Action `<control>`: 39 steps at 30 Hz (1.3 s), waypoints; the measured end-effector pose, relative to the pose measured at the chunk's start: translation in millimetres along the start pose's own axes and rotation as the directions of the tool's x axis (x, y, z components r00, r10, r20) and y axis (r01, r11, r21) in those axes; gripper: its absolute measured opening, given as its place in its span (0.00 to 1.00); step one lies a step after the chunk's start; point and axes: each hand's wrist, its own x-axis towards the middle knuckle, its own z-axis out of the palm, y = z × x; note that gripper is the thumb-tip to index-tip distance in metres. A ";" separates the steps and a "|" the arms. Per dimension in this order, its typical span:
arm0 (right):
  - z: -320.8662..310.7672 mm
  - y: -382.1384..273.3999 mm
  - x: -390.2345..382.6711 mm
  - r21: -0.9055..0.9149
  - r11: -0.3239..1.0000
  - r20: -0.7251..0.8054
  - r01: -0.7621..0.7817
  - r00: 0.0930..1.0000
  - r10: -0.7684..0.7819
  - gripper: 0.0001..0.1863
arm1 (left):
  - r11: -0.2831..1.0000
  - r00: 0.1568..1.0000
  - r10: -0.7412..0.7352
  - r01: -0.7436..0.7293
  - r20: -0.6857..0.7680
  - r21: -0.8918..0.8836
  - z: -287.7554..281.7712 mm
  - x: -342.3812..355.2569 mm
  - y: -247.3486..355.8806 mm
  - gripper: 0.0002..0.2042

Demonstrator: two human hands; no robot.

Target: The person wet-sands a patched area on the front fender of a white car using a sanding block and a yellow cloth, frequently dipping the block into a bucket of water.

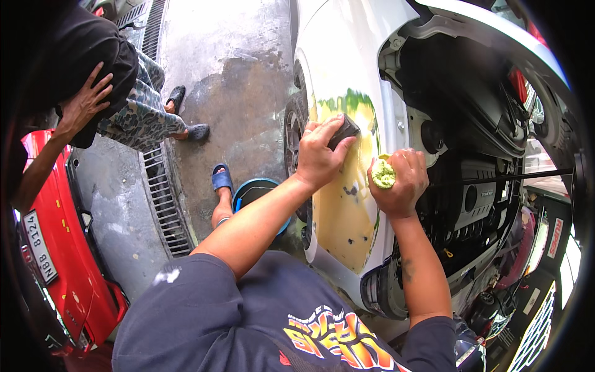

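Hands: the left hand pinches a dark block against the yellowish patch on the white car's fender. The right hand is clenched around a crumpled yellow-green cloth, beside the patch. A blue-rimmed bucket stands near the wheel.

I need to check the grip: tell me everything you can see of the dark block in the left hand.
The dark block looks grey-black, matte and straight-edged; its material can't be told. The left hand grips it, covering its left part and leaving its right end bare. Slanted in the view, it appears to rest against the yellow-and-green patch on the white car panel.
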 end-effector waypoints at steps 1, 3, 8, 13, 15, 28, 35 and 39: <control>-1.0 0.0 0.5 -0.003 1.000 0.010 -0.006 1.000 0.006 0.14 | 1.000 1.000 -0.001 0.001 -0.010 -0.017 3.9 13.4 -6.5 0.21; 2.7 -4.3 9.8 0.003 1.000 0.011 0.015 1.000 -0.015 0.14 | 0.985 0.991 -0.127 0.131 -0.043 0.111 7.3 68.8 -28.6 0.21; 4.5 -6.0 8.3 -0.008 1.000 -0.002 0.007 1.000 -0.007 0.14 | 0.958 0.958 -0.286 0.286 -0.013 0.020 3.7 62.7 -15.2 0.24; -0.7 -2.5 7.7 -0.027 1.000 0.010 0.004 1.000 -0.004 0.14 | 0.999 0.999 -0.028 0.027 -0.045 -0.022 8.2 30.3 -11.5 0.20; 2.5 -10.0 13.1 -0.002 1.000 -0.025 0.027 0.999 -0.027 0.15 | 0.962 0.959 -0.272 0.273 -0.082 0.004 6.7 98.6 -35.2 0.21; 2.3 -12.2 11.1 0.020 0.999 -0.003 0.028 1.000 -0.028 0.14 | 0.916 0.900 -0.399 0.400 -0.175 -0.032 -2.7 112.8 -70.6 0.18; -2.2 -4.0 4.1 -0.018 1.000 0.017 -0.003 1.000 0.003 0.13 | 0.952 0.949 -0.305 0.306 -0.077 0.009 0.6 -9.2 -19.4 0.18; 6.0 -9.9 15.8 0.052 0.998 -0.003 0.044 0.999 -0.044 0.12 | 0.863 0.859 -0.500 0.483 -0.112 -0.149 -8.3 102.9 -69.0 0.14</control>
